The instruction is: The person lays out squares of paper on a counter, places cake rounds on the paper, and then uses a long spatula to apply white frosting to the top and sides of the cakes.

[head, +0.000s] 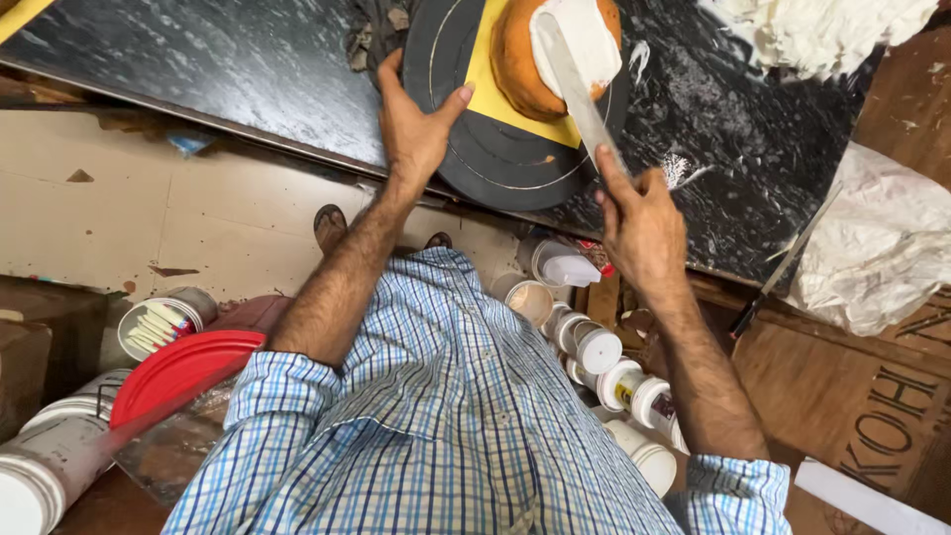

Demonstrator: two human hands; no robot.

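Left hand (414,129) on turntable (495,159); right hand (642,223) apparently gripping spatula (580,99) on cake (525,59).

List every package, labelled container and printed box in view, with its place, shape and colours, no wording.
Cardboard box: lower right on the floor, brown with dark printed lettering.
Labelled jars: below the counter edge beside the right forearm, round, white lids, one with a yellow label.
White tub: lower left, round, holding pale sticks.
Red lid: lower left, round, on a container.
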